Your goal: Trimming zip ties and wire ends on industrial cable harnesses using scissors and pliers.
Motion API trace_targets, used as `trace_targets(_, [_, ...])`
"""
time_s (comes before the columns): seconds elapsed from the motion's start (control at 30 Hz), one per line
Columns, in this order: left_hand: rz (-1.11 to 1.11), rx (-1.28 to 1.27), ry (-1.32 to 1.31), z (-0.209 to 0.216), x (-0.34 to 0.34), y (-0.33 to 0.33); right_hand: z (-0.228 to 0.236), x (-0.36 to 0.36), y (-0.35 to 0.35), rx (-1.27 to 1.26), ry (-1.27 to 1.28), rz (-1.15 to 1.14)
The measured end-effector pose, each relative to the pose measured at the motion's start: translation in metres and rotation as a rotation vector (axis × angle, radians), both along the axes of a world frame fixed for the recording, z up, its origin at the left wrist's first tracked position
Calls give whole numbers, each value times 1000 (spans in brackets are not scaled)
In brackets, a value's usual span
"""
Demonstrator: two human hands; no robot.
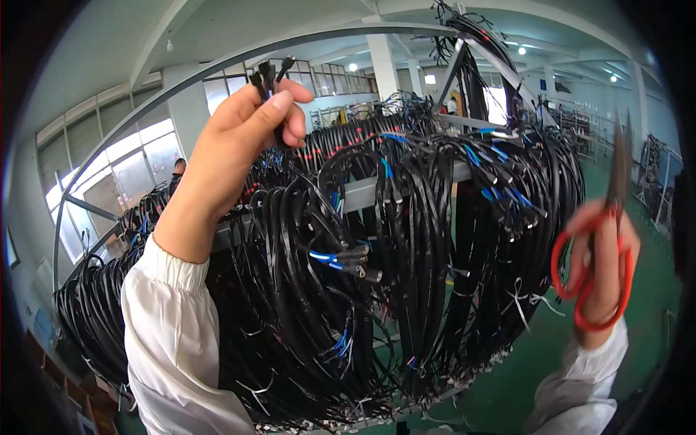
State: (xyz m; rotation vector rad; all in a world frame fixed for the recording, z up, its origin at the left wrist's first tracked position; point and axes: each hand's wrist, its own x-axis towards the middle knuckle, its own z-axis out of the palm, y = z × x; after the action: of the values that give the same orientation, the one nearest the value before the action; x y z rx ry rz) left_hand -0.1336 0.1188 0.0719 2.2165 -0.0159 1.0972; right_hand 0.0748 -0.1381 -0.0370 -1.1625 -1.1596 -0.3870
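Note:
My left hand (pixel 250 127) is raised in front of the rack, its fingers closed round a few black cable ends with connectors (pixel 268 71) that stick up above the thumb. Out at the right, my right hand (pixel 603 254) has its fingers through the red handles of a pair of scissors (pixel 618 177). The blades point up, with a narrow gap at the tips, away from any cable. Between my hands hang thick black cable bundles (pixel 406 239). Blue-sleeved cable ends (pixel 341 258) poke out from them.
The cables hang over a grey metal frame (pixel 366 192), with a slanted bar (pixel 116 130) arching above. White ties (pixel 518 301) dangle from the bundles. A person (pixel 178 168) is beyond the rack at left. Further racks (pixel 656 167) stand at right on a green floor (pixel 500 395).

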Motion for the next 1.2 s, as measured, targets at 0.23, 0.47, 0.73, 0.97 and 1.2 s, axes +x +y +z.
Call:
trace_targets(0.23, [12, 42, 228, 9, -1, -12, -125, -38, -27, -61, 426, 185])
trace_targets(0.47, [195, -84, 306, 19, 10, 30, -179, -12, -41, -145, 527, 80])
trace_targets(0.73, [158, 265, 1112, 29, 46, 69, -218, 15, -42, -39, 659, 9])
trace_targets(0.97, [85, 161, 968, 16, 48, 53, -234, 54, -35, -83, 653, 23])
trace_targets(1.2, [233, 138, 745, 4, 44, 69, -223, 54, -27, -127, 593, 16])
